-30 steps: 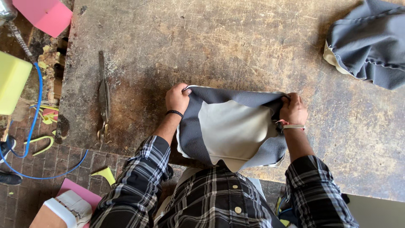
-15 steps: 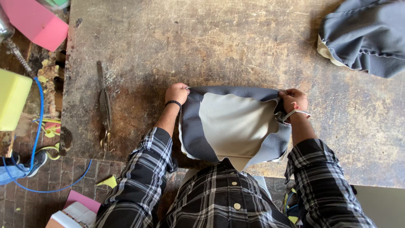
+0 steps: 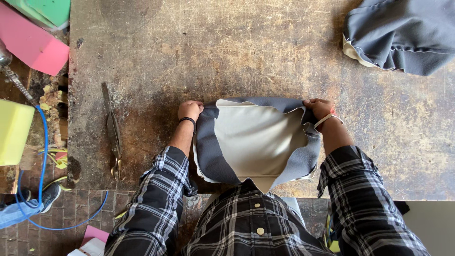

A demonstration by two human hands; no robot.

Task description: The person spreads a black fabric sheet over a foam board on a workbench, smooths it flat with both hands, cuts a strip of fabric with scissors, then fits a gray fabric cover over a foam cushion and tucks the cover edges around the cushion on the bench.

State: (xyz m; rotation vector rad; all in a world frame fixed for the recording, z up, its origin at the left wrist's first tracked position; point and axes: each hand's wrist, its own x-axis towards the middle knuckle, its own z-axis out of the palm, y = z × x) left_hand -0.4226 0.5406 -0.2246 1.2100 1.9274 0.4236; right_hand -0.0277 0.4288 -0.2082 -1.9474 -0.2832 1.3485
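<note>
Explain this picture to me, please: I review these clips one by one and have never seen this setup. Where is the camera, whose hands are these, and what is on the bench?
There is no machine here. The one camera sits on a person's head and looks straight down, so the checked sleeves and shirt at the bottom are the wearer's own. The left hand and the right hand each grip a far corner of a grey cover, which is pulled over a pale cushion lying at the near edge of a worn wooden bench. Scissors lie on the bench left of the hands, untouched. A second bundle of grey fabric lies at the far right. Off the bench to the left are pink foam, a yellow block and a blue hose on the floor.
</note>
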